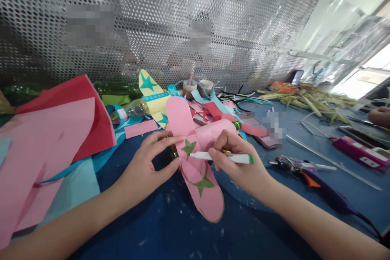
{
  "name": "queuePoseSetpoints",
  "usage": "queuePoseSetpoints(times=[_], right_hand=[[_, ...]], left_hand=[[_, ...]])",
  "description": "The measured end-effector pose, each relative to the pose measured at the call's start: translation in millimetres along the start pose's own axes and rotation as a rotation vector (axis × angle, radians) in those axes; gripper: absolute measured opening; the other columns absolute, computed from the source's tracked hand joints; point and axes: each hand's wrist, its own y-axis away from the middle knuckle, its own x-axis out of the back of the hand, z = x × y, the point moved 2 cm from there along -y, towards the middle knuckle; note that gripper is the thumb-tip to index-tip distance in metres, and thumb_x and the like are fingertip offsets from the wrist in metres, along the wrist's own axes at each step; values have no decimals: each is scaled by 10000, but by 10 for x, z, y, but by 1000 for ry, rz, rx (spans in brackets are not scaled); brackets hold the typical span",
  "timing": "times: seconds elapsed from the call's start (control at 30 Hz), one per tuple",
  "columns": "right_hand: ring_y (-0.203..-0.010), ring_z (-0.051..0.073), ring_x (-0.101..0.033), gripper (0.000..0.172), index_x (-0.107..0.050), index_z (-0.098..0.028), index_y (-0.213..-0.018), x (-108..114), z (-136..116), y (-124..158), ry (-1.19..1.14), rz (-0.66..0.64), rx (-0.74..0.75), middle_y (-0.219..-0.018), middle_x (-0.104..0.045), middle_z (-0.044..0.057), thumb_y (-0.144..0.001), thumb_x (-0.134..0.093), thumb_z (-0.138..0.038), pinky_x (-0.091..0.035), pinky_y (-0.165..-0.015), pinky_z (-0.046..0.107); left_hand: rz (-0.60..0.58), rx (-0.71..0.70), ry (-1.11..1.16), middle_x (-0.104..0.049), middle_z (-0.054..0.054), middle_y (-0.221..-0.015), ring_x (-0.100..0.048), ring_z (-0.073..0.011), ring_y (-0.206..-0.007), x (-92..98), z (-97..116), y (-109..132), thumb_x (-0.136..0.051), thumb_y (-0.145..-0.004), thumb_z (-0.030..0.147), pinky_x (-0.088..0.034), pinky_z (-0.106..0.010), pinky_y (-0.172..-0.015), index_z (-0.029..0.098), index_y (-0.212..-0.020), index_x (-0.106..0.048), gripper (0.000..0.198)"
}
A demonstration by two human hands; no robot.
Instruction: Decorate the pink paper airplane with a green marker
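A pink paper toy plane (pixel 210 189) lies in front of me, its long wing set across a pink paper-wrapped bottle body (pixel 215 130). Two green stars are on the wing, one near the middle and one toward its near, rounded end. My left hand (pixel 154 154) grips the plane from the left, fingers and thumb at the wing's edge; part of the grip is hidden. In my right hand (pixel 234 158) is a white felt-tip marker (pixel 237 157) with a green end. Its tip touches or nearly touches the upper green star (pixel 188 147).
A yellow bottle plane (pixel 155 105) with blue stars lies behind. Pink and red paper sheets (pixel 55 138) are at left, paper scraps at the back. On the right lie a hot glue gun (pixel 317 183) with its cord, a phone (pixel 254 128) and a purple object (pixel 359 150). Perforated metal stands behind.
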Motion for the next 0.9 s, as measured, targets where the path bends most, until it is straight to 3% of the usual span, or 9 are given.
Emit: queuePoseSetpoints(times=[0.9], right_hand=[[-472,87,-382,242,-435,-230,-670,-6,21,7,17,-20,-26,-551,-489,-61,-847,-598,-258,-315,-461,232]], left_hand=[[-5,9,-5,-609,-72,-1229,-598,-276,-1198,9,4,-2,-585,-882,408,-488,-483,-1050,308,-1171,-675,319]])
